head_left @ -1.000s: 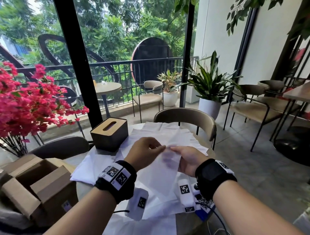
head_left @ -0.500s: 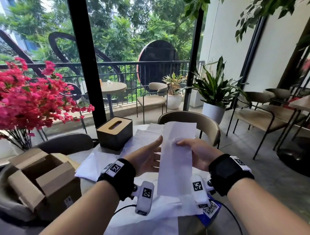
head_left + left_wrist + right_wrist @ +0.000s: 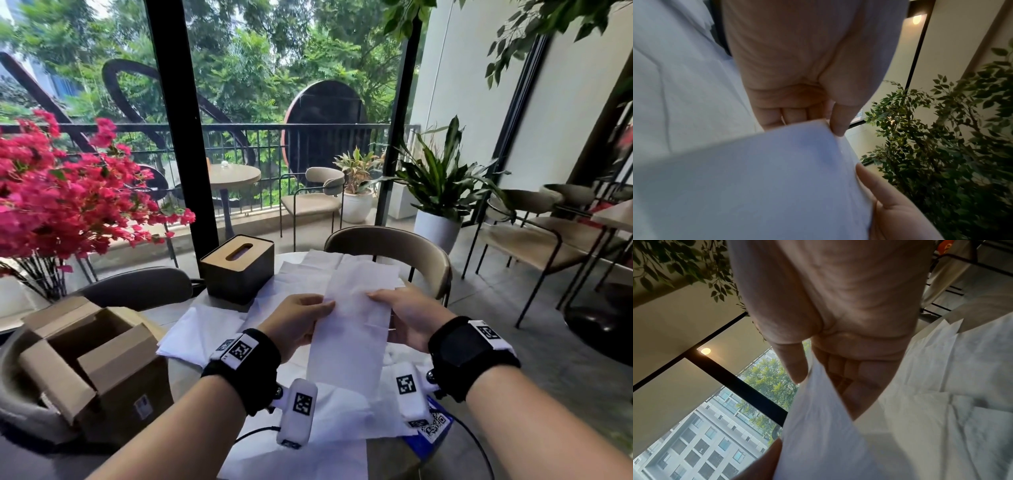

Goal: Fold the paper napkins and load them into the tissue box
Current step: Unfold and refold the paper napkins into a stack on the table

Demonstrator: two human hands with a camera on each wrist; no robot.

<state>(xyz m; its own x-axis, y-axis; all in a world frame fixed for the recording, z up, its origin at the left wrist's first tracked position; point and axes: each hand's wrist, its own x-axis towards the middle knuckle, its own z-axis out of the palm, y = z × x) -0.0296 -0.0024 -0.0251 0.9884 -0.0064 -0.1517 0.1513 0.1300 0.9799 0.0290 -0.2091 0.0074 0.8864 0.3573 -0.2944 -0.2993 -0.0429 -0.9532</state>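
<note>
A long folded white napkin [image 3: 352, 325] hangs in the air above the table, held by both hands at mid-length. My left hand [image 3: 301, 320] pinches its left edge, thumb on top, as the left wrist view shows the napkin [image 3: 760, 170] under the thumb. My right hand [image 3: 404, 313] pinches the right edge; the right wrist view shows the napkin [image 3: 818, 426] between thumb and fingers. The dark tissue box [image 3: 238, 270] with a wooden slotted lid stands at the back left of the table. Loose white napkins [image 3: 202, 330] lie spread under the hands.
An open cardboard box [image 3: 92, 363] sits on a grey chair at the left. Pink flowers [image 3: 61, 198] crowd the far left. A beige chair [image 3: 394, 250] stands behind the round table [image 3: 181, 377]. A blue card with a code [image 3: 433, 423] lies near the front right.
The napkin went from a wide sheet worked low over the table to a narrow folded strip lifted upright. The left hand, flat against it half a second ago, now pinches its edge.
</note>
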